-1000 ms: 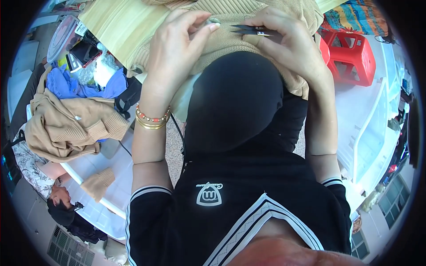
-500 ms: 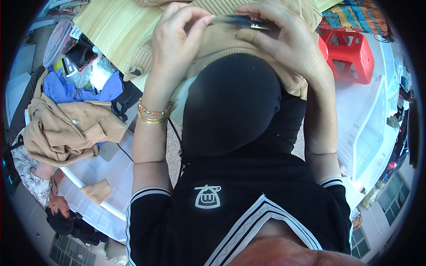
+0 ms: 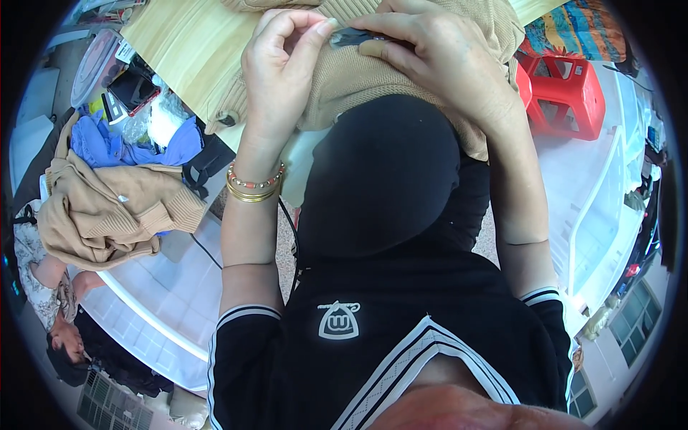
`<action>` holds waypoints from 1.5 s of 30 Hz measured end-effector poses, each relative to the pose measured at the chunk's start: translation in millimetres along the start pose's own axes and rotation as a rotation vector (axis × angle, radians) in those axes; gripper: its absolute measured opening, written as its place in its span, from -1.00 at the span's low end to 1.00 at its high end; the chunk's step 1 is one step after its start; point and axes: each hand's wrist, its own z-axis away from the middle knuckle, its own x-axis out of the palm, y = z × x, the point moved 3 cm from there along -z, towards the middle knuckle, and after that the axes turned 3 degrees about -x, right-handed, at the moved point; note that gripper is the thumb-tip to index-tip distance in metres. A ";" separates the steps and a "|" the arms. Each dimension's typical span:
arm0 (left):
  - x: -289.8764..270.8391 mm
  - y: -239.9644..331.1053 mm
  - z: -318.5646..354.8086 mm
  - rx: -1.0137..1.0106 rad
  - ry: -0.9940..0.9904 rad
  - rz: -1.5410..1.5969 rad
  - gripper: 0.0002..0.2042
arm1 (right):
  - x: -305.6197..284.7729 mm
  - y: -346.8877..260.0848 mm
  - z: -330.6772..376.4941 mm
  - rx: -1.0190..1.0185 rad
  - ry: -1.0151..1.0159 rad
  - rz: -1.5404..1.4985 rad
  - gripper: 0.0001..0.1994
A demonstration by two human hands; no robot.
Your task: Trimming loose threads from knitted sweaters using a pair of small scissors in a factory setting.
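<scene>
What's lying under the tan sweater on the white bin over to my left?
Under the tan sweater a blue garment pokes out at its upper edge, and the white bin carries both. Whatever lies deeper beneath the sweater is covered.

Open wooden table (image 3: 183, 50) left of the left hand (image 3: 283, 68); farther left blocked by clutter (image 3: 125, 89) and piled clothes (image 3: 107, 208). Right side blocked by red stool (image 3: 566, 93).
</scene>
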 end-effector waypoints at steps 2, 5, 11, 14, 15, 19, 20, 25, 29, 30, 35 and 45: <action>-1.3 1.9 1.5 0.001 0.002 -0.024 -0.91 | 4.0 -0.2 -0.6 0.025 -0.052 0.002 -0.77; -1.7 -2.0 1.6 -0.005 0.004 0.061 -0.92 | 9.5 6.2 3.2 -0.030 -0.030 0.022 -0.77; 7.7 3.4 2.9 -0.019 0.031 0.073 -0.91 | 27.0 26.1 17.1 -0.033 0.162 0.047 -0.77; -3.4 -1.1 6.6 -0.027 0.096 0.121 -0.89 | 23.0 10.9 16.8 0.025 0.184 -0.005 -0.76; -7.9 6.0 8.8 0.054 0.117 -0.093 -0.87 | 20.5 8.8 18.8 0.075 0.182 -0.044 -0.76; -9.2 17.2 14.7 -0.019 0.201 0.049 -0.92 | 24.3 26.2 37.7 -0.014 0.263 -0.098 -0.75; -11.0 18.0 16.1 -0.039 0.202 0.030 -0.93 | 17.8 17.0 33.1 -0.006 0.262 -0.094 -0.75; -4.2 22.3 10.5 -0.019 0.104 -0.252 -0.85 | 25.8 31.9 33.5 -0.477 0.659 -0.172 -0.77; -0.5 26.3 13.7 -0.087 -0.033 -0.427 -0.83 | 2.0 2.5 30.9 0.105 0.173 -0.102 -0.76; -0.1 25.6 13.7 -0.087 -0.048 -0.437 -0.82 | 2.5 3.4 31.6 0.094 0.176 -0.098 -0.76; 0.5 24.4 12.3 -0.150 -0.106 -0.492 -0.77 | 5.6 6.8 32.4 0.052 0.200 -0.109 -0.75; -1.1 19.7 7.8 -0.144 -0.098 -0.465 -0.78 | 4.3 4.2 23.6 0.047 0.097 -0.034 -0.77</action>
